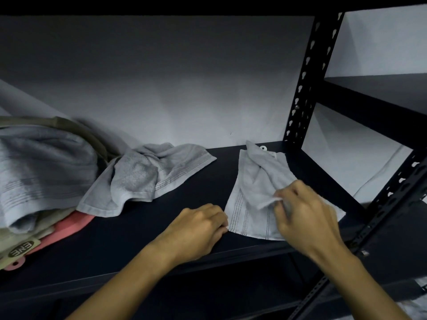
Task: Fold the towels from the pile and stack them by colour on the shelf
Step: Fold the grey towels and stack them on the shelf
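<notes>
A small pale grey towel with stitched stripes lies half folded on the right of the dark shelf. My right hand pinches a raised edge of it and looks blurred. At the towel's near-left corner my left hand rests with curled fingers that pinch the corner. Left of them, a loose grey towel lies crumpled on the shelf. The pile at the far left holds a grey towel on top, beige ones below, and a pink one at the bottom.
A black perforated upright stands at the shelf's back right, another at the front right. A pale wall closes the back. Further dark shelves run to the right. A tag reading ENE hangs from the pile.
</notes>
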Available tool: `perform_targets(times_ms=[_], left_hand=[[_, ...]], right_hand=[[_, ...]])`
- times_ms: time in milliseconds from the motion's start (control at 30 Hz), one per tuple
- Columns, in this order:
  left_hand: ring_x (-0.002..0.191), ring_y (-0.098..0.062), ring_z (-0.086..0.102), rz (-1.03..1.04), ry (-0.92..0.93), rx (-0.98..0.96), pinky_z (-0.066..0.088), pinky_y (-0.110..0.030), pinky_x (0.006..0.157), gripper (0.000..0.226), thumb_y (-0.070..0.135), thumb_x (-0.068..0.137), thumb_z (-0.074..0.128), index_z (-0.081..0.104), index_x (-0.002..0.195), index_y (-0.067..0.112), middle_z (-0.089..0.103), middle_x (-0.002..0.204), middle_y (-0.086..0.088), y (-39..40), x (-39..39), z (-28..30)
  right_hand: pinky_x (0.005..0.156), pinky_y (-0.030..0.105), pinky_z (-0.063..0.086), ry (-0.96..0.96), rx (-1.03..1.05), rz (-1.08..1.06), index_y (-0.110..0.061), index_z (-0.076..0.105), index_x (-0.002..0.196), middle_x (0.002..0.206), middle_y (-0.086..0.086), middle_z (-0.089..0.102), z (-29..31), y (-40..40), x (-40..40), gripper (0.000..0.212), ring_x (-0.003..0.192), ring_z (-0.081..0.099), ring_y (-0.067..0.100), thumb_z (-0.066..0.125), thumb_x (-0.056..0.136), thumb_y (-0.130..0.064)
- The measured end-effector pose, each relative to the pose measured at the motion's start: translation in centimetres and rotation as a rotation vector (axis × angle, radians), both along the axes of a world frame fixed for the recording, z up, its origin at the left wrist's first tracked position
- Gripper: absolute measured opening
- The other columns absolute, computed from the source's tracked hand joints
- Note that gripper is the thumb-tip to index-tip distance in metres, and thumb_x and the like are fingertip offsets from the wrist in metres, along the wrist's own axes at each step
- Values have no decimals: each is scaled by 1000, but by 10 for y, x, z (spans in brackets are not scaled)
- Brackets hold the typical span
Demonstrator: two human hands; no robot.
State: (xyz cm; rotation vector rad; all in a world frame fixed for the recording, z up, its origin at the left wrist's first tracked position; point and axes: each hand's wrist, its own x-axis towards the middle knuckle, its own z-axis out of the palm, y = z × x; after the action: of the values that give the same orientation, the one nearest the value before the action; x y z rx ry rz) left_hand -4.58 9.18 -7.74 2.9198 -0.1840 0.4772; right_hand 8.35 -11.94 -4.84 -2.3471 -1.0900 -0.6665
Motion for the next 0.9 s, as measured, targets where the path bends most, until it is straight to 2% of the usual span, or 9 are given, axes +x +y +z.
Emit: perform_targets(times_ms=[100,200,233,300,433,533,700,800,900], left_hand=[[92,-5,60,-36,-19,73,54,-28,60,34,36,103,38,67,99,19,64,99,11,2,-1,0],[94,-5,59,-60,-43,94,53,-26,56,29,33,103,43,67,96,18,62,99,11,3,-3,-1],[97,-3,58,-58,-46,71,53,-24,57,27,36,101,46,67,97,20,61,101,13,4,-4,-1],[104,1,56,-38,-34,-7,53,-19,64,27,42,99,49,68,103,24,61,109,17,8,-6,-1],[114,7,49,-12,12,-109,54,-22,79,30,44,95,50,71,111,29,60,116,22,19,-8,-3],[113,7,50,-13,15,-147,54,-25,82,30,47,95,50,71,111,31,60,115,22,18,-10,-6],[109,4,53,-7,-20,-156,56,-25,78,34,52,95,47,71,108,32,61,114,21,14,-11,-8],[107,4,53,3,-29,-178,56,-27,76,35,53,94,46,72,105,32,61,113,21,13,-11,-9],[105,4,54,16,-48,-201,56,-27,74,35,54,94,47,73,102,31,61,111,20,13,-11,-11]], right_hand=[[48,22,38,-98,-240,67,-17,69,78,86,-3,53,-9,0,-8,11,78,55,18,65,70,-23],[81,36,52,-155,-355,162,-19,68,98,99,1,57,-18,4,-13,29,92,56,23,61,71,-27],[91,41,48,-184,-365,196,-19,67,104,102,2,59,-20,6,-13,33,96,56,24,63,73,-27],[96,41,43,-255,-359,253,-22,69,104,99,-1,61,-22,10,-9,27,94,56,23,61,79,-27],[63,27,50,-249,-272,272,-24,75,85,79,-8,63,-23,17,-7,30,73,58,15,44,85,-26],[42,22,41,-150,-132,211,-21,74,92,76,-7,63,-23,25,-12,21,65,59,13,55,86,-20],[37,23,39,-86,-87,241,-21,73,100,83,-7,61,-34,34,-25,20,68,59,11,73,82,-16],[40,23,41,-101,-93,269,-20,73,100,89,-7,61,-41,34,-33,18,70,57,11,71,83,-16],[43,21,41,-154,-114,283,-21,73,99,88,-8,62,-43,34,-36,21,70,56,12,56,87,-18]])
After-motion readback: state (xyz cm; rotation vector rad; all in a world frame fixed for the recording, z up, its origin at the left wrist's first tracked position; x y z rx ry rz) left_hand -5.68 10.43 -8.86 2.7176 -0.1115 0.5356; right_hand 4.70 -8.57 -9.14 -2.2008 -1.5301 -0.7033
